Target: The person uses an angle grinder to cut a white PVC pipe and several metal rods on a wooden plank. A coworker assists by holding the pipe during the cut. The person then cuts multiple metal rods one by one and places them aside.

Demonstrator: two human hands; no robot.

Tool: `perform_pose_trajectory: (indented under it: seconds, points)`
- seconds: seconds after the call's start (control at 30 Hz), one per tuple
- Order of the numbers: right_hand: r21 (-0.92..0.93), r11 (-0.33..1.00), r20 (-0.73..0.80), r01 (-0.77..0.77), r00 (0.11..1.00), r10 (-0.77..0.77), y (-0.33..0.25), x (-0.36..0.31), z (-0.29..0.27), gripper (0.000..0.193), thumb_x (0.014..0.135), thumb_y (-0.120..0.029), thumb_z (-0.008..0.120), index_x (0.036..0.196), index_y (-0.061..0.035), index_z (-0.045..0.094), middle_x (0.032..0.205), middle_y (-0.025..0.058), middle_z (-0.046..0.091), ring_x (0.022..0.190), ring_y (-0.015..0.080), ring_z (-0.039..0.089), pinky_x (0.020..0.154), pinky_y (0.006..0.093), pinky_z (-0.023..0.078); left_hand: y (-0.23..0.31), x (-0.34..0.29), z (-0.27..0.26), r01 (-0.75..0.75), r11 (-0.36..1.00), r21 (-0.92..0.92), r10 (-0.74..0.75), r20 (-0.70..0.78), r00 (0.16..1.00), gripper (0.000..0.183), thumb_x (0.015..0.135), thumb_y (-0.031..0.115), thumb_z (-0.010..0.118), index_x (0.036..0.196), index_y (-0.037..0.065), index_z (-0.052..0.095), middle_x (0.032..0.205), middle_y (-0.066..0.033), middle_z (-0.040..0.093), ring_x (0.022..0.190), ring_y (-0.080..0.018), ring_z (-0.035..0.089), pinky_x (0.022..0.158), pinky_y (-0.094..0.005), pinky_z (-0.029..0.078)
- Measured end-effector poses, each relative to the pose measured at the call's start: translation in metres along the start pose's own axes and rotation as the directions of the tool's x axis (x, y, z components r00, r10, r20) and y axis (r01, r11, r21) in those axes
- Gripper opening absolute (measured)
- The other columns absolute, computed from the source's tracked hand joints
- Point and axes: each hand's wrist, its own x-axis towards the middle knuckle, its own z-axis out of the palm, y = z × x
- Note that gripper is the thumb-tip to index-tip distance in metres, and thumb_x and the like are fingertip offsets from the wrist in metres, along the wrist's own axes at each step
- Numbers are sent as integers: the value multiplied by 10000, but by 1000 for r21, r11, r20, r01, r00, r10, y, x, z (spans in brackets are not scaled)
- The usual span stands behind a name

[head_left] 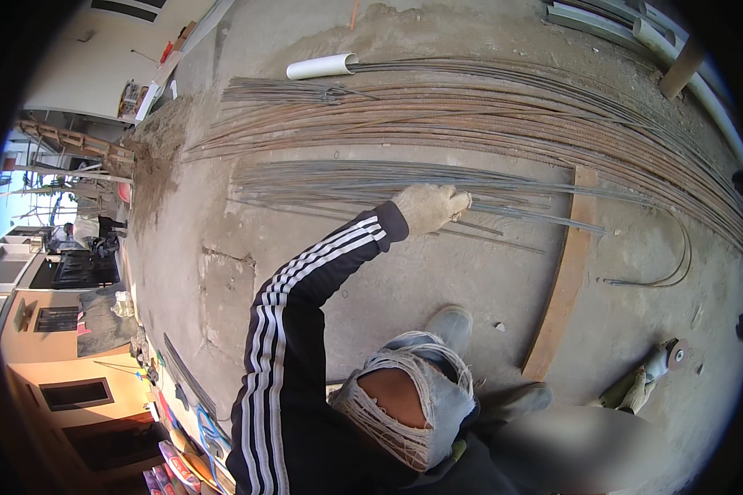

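Observation:
My left hand (pixel 428 208), in a pale work glove, reaches forward from a black sleeve with white stripes. Its fingers curl round thin grey steel rods (pixel 537 216) that stick out to the right of the glove. More grey rods (pixel 322 175) lie in a loose bundle beside and beyond this hand. At the lower right, my right hand (pixel 636 394), also gloved, is closed on an angle grinder (pixel 657 363). The grinder's round disc (pixel 677 355) faces away from the glove. A blurred patch hides most of my right arm.
Long rusty rebar (pixel 470 124) spreads across the concrete, with a white pipe (pixel 322 66) at its far side. A wooden plank (pixel 563 280) lies under the rod ends. Bent rods (pixel 677 247) loop at the right. My boots (pixel 451 328) stand near the plank.

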Motion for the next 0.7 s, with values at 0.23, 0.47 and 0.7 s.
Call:
perform_pose_trajectory:
  seconds: [0.23, 0.47, 0.7]
  points:
    - [-172, 983, -86, -65, 995, 51, -43, -28, 7, 690, 950, -433, 801, 1419, 21, 576, 1187, 76, 696, 1071, 201, 631, 968, 335, 498, -112, -17, -23, 201, 949, 245, -178, -111, 978, 149, 1030, 173, 615, 1170, 129, 643, 1099, -139, 698, 1024, -373, 710, 830, -494, 574]
    - [-241, 970, -145, -34, 990, -1, -80, -52, 22, 640, 924, -473, 783, 1330, -6, 622, 1160, 131, 720, 1040, 244, 650, 972, 365, 503, -108, -2, 15, 475, 857, 200, -445, -176, 878, 360, 938, 227, 771, 1272, 114, 698, 1219, -116, 652, 1135, -348, 677, 966, -535, 514]
    - [-330, 940, -148, -85, 988, 37, -97, -65, 23, 668, 914, -542, 788, 1314, -30, 630, 1140, 144, 740, 1038, 271, 685, 953, 394, 527, -8, 98, 42, 40, 996, -83, -60, -261, 963, 352, 944, 241, 770, 1236, 56, 704, 1188, -128, 653, 1097, -371, 682, 906, -510, 546]
